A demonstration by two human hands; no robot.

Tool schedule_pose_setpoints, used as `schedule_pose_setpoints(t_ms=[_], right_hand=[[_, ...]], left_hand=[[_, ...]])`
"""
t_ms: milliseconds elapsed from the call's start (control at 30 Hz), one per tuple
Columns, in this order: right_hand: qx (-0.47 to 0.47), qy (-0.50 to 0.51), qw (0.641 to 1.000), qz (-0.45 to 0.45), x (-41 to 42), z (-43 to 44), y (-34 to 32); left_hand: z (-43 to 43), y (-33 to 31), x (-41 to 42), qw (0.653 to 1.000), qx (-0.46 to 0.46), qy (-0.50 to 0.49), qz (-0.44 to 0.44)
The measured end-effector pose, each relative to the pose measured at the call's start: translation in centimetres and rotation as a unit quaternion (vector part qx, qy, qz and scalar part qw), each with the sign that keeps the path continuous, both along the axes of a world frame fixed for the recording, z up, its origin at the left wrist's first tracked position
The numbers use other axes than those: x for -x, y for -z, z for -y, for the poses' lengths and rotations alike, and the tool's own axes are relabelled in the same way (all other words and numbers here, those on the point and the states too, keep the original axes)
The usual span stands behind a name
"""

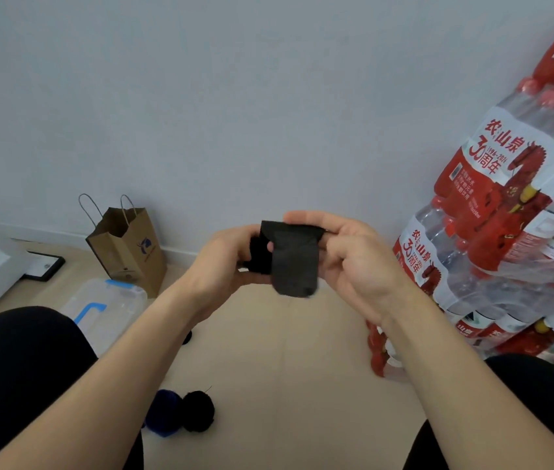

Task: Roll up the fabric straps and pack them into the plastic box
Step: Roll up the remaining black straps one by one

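Both hands hold one dark strap (292,262) in the air, above the floor (285,351) and between the knees. The strap is flat woven fabric, charcoal and matt, and its free end hangs down as a short wide tongue with rounded corners. The left hand (224,262) is curled round the thicker, darker part on the strap's left side, with the thumb pressing on the front. This part is blurred, so it is perhaps the roll already wound, but I cannot be sure. The right hand (353,259) pinches the top right edge of the strap, the fingers bent over the top and the thumb under it. The box (106,307) stands on the floor at the left, just beside the left knee. It is clear plastic with rounded corners and has a light blue handle and clip on its lid. Near the person, under the left forearm, two wound straps lie on the floor touching each other: a blue roll (163,415) and a black roll (197,410), both round and fuzzy. Far behind the box a brown paper bag (130,245) with twisted cord handles stands against the pale smooth wall (269,96). At the right, bottle packs (506,232) in shiny clear film with red and white labels are stacked high. The floor is light and smooth.
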State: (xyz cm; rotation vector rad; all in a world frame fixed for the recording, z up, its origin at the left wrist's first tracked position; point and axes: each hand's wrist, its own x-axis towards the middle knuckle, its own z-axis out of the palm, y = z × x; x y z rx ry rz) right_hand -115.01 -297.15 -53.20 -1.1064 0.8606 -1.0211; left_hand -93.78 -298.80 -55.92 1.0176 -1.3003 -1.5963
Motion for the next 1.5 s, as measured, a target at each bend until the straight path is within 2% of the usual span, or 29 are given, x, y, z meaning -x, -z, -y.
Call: schedule_pose_setpoints(t_ms=[67,133,200,300,333,433,533,633,700,767,867,933,1033,1100,1200,1300,1367,1500], right_hand=[[0.056,0.007,0.995,-0.087,0.3,0.1,-0.2],[0.104,0.031,0.983,-0.149,0.1,0.1,-0.3],[0.138,0.096,0.965,-0.202,-0.2,-0.1,-0.3],[0.254,0.204,0.888,-0.326,0.0,0.3,0.2],[0.283,0.219,0.869,-0.343,0.1,0.5,0.4],[0.277,0.242,0.866,-0.339,-0.4,0.9,0.9],[0.192,0.220,0.878,-0.379,-1.0,1.6,1.8],[0.041,0.135,0.935,-0.326,-2.2,1.4,2.9],[-0.048,0.076,0.969,-0.231,-2.7,1.0,3.2],[-0.076,0.045,0.984,-0.155,-2.7,0.8,2.9],[-0.008,0.087,0.988,-0.130,-2.4,1.1,2.6],[0.064,0.126,0.976,-0.164,-2.7,1.0,2.7],[0.146,0.168,0.948,-0.228,-3.5,0.5,3.3],[0.151,0.197,0.941,-0.229,-3.7,0.3,3.6],[0.112,0.208,0.953,-0.189,-4.2,-0.2,3.9],[0.037,0.191,0.979,-0.063,-5.2,-0.6,3.9],[-0.025,0.189,0.982,-0.007,-5.2,-0.6,3.6],[-0.185,0.068,0.980,0.013,-3.7,-0.5,3.1]], left_hand=[[-0.1,0.0,-0.1,0.998,0.032,0.054,0.030],[-0.3,0.2,-0.1,0.993,0.072,0.051,0.078],[-0.6,0.4,0.1,0.989,0.080,0.036,0.116],[-1.1,0.3,0.5,0.982,0.071,0.038,0.169],[-1.3,0.1,0.7,0.981,0.076,0.039,0.176],[-1.7,-0.4,0.9,0.980,0.112,0.020,0.165],[-1.7,-0.8,0.7,0.985,0.113,0.001,0.127],[-1.6,-0.7,0.4,0.974,0.148,-0.011,0.173],[-1.8,-0.5,0.3,0.962,0.172,-0.014,0.210],[-2.2,-0.3,0.6,0.956,0.185,-0.021,0.225],[-2.3,-0.2,1.1,0.965,0.156,-0.069,0.199],[-1.9,-0.3,1.2,0.979,0.093,-0.083,0.162],[-1.9,-0.1,1.3,0.986,0.015,-0.029,0.166],[-2.2,0.2,1.5,0.986,0.018,-0.033,0.164],[-2.3,0.4,1.8,0.982,0.083,-0.063,0.157],[-2.5,0.6,2.1,0.977,0.137,-0.058,0.152],[-2.8,0.8,2.2,0.971,0.164,-0.059,0.162],[-3.2,0.4,2.2,0.941,0.245,-0.057,0.225]])
